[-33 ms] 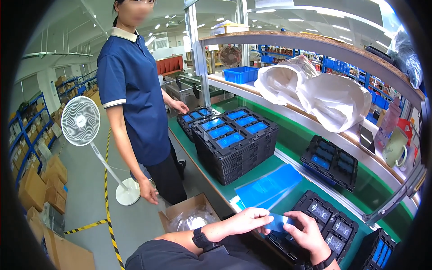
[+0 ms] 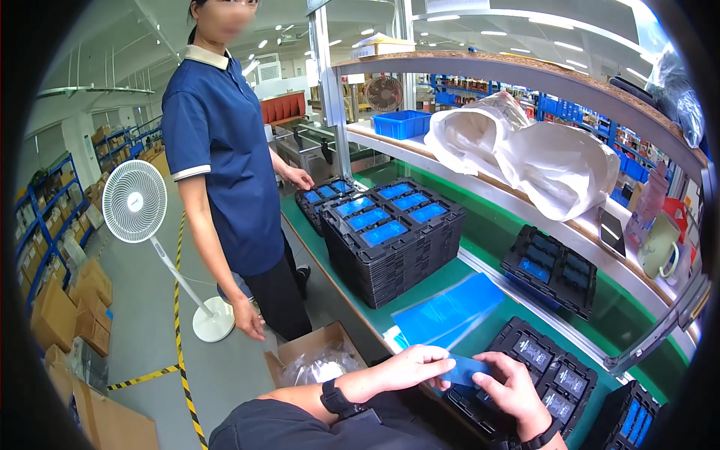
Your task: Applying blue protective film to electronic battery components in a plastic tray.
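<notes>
Ceiling lights: shining white above me, brightening everything
Plastic bag: throwing back glare
Co-worker's head: showing blurred
Upper shelf: bowing toward blackening corners

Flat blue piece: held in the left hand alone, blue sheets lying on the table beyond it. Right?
Not the left hand alone: the head view shows the right hand holding the flat blue piece too. The blue sheets do lie on the table beyond it.

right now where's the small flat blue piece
In the head view, the small flat blue piece is right of centre toward the bottom, between the fingers of the left hand and right hand, beside the black tray in the picture.
</notes>
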Motion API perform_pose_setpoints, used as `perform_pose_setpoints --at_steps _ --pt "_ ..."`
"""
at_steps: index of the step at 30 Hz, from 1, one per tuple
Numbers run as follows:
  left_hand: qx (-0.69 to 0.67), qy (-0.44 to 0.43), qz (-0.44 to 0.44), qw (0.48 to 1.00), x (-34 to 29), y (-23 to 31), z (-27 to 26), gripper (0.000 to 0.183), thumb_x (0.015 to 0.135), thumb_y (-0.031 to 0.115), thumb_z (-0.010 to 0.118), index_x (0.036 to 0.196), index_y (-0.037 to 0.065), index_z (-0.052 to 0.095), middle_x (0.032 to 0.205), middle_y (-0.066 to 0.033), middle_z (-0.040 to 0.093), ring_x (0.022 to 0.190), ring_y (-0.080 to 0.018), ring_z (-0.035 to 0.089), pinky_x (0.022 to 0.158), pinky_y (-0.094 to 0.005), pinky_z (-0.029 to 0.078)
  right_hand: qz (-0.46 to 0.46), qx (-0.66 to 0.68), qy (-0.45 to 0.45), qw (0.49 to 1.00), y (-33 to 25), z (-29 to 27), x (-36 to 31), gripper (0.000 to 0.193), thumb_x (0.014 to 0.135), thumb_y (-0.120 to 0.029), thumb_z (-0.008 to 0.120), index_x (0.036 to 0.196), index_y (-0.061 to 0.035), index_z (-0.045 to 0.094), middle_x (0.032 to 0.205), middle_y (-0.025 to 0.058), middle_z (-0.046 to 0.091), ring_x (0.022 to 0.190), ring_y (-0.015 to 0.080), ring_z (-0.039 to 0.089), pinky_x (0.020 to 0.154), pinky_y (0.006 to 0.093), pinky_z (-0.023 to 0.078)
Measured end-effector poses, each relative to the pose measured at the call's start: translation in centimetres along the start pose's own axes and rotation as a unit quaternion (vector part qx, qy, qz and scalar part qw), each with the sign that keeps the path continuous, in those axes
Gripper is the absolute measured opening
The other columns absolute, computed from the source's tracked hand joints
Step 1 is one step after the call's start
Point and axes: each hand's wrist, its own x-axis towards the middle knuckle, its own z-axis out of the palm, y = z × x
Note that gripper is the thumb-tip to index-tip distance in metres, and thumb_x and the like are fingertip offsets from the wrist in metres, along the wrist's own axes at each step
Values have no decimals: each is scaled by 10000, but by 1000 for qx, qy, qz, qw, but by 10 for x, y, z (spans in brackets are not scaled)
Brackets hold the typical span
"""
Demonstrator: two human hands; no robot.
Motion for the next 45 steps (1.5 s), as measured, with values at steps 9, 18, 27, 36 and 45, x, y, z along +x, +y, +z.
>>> perform_pose_setpoints --at_steps 9,18,27,36,45 --pt "36 24 13 999 -4 6 0 292 978 281 488 1004 15 605 873 -33 639 821 -93 603 758 -240 507 95 148 18 984 8 1 -1 153 843 -44 647 977 25 623 778 58 652 688 108 625 626 237 503" --pt "56 33 18 998 -5 5 1 288 979 280 489 964 18 607 836 -29 628 789 -89 590 754 -241 494 83 139 32 986 4 2 0 103 851 -32 629 934 30 631 740 55 644 643 100 613 590 230 487" --pt "99 48 10 994 -5 4 2 322 973 297 500 818 29 588 716 -13 613 694 -75 585 676 -233 468 53 71 57 994 2 4 0 101 829 -38 647 909 23 641 708 56 633 603 104 594 562 236 465" --pt "135 52 49 988 5 -2 4 334 943 347 539 825 36 572 777 -27 609 733 -99 583 673 -260 465 -105 -101 258 955 0 1 1 64 789 1 632 848 16 615 738 106 613 628 179 583 588 271 458" --pt "354 16 177 918 41 -21 13 767 819 473 646 1379 37 354 1474 -179 254 1396 -326 188 1130 -430 192 -131 -142 346 918 -4 -5 -1 48 797 7 604 841 6 585 726 95 577 628 179 560 589 277 447"
